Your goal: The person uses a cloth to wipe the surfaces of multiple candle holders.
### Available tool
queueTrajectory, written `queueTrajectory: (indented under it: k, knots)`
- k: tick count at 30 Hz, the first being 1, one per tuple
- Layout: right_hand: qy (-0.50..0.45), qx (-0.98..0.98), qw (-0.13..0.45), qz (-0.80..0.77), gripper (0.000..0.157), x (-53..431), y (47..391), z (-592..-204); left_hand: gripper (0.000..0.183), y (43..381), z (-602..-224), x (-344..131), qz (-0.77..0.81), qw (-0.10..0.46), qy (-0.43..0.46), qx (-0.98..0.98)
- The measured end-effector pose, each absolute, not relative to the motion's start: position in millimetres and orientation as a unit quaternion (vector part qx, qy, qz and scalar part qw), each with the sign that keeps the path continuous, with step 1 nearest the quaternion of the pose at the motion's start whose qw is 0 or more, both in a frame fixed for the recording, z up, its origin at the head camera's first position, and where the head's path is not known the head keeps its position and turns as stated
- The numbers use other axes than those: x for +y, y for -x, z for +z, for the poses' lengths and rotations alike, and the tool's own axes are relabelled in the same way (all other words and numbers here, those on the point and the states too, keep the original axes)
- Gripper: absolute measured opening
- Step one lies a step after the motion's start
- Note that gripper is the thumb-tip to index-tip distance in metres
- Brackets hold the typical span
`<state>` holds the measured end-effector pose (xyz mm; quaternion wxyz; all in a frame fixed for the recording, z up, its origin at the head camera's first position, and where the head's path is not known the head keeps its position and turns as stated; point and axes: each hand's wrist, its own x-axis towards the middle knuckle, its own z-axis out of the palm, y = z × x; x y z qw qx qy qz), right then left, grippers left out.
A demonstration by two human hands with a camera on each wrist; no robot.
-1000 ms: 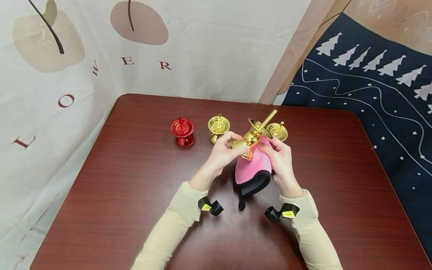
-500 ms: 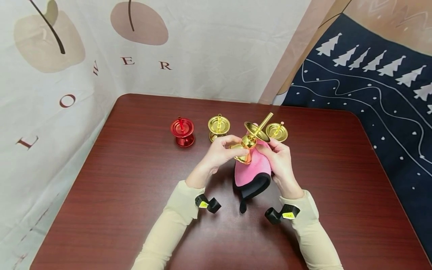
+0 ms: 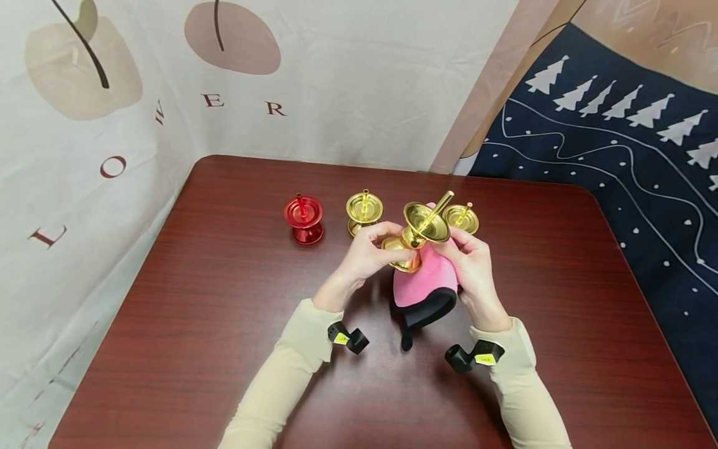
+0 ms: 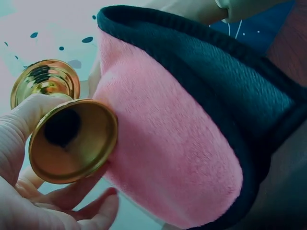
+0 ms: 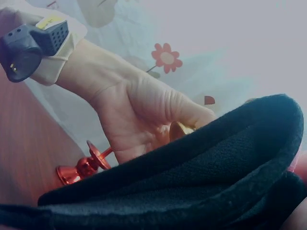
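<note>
My left hand (image 3: pixel 367 254) grips a gold metal candle holder (image 3: pixel 414 237) by its lower part, thumb in front. The holder is raised over the table and tilted, its dish and thin stem leaning up to the right. In the left wrist view its hollow base (image 4: pixel 74 143) faces the camera. My right hand (image 3: pixel 473 267) pinches a pink plush cloth (image 3: pixel 424 284) with black edging and a small hanging loop. The cloth lies against the holder's right side. In the right wrist view the cloth's dark inner face (image 5: pixel 192 177) covers most of the holder.
A red candle holder (image 3: pixel 306 234) stands on the brown table (image 3: pixel 224 299) at the back left. A gold candle holder (image 3: pixel 364 206) stands to its right, and another gold one (image 3: pixel 461 219) is partly hidden behind my right hand. Printed curtains hang behind the table.
The candle holder has turned in my left hand, so its dish shows more from above. My right hand and the cloth have shifted slightly right in the last half second.
</note>
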<state>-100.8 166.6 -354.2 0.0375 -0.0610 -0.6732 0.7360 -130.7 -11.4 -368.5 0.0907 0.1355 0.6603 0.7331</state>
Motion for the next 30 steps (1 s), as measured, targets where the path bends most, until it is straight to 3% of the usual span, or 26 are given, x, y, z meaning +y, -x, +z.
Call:
queueTrajectory:
  k: [18,30]
  knots:
    - [0.094,-0.634,0.019,0.768,0.015,196,87,-340,0.033,151,-390,7,0.682,-0.091,-0.149,0.710]
    - [0.097,-0.617,0.033,0.780,0.014,211,78,-335,0.030,160,-401,20,0.642,-0.131,-0.127,0.745]
